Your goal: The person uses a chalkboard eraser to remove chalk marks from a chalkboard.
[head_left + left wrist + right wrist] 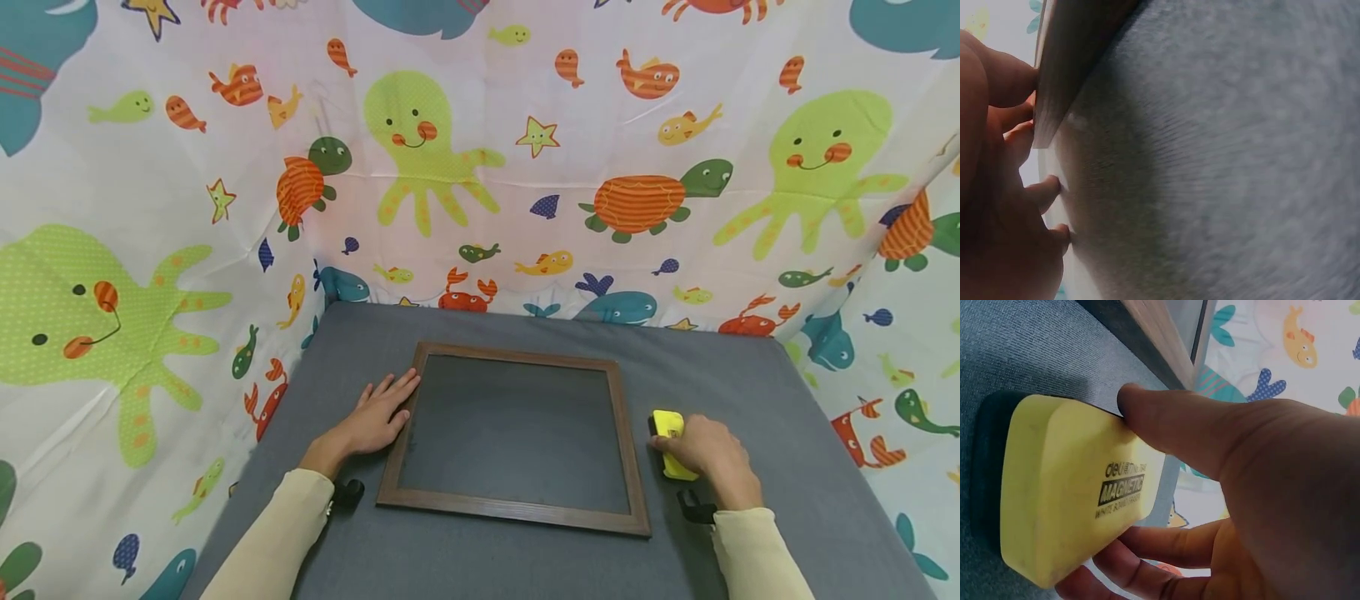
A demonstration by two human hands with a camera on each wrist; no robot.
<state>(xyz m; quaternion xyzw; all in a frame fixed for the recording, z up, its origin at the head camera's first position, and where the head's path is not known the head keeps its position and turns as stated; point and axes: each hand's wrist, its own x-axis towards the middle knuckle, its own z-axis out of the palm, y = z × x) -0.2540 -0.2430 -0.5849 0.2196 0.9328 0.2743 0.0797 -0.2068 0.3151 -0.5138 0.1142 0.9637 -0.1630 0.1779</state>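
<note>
A small blackboard in a brown wooden frame lies flat on the grey cloth. My left hand rests at its left side, fingers spread and fairly straight, the fingertips right at the frame's edge. In the left wrist view, the thumb and fingers touch the frame's side. To the right of the board, my right hand grips a yellow board eraser with a dark felt base. The thumb is along one long side and the fingers along the other in the right wrist view, with printed lettering on the eraser's top.
Grey cloth covers the table. A white curtain printed with sea animals hangs behind it and along both sides. Each wrist wears a black camera mount, such as the right mount.
</note>
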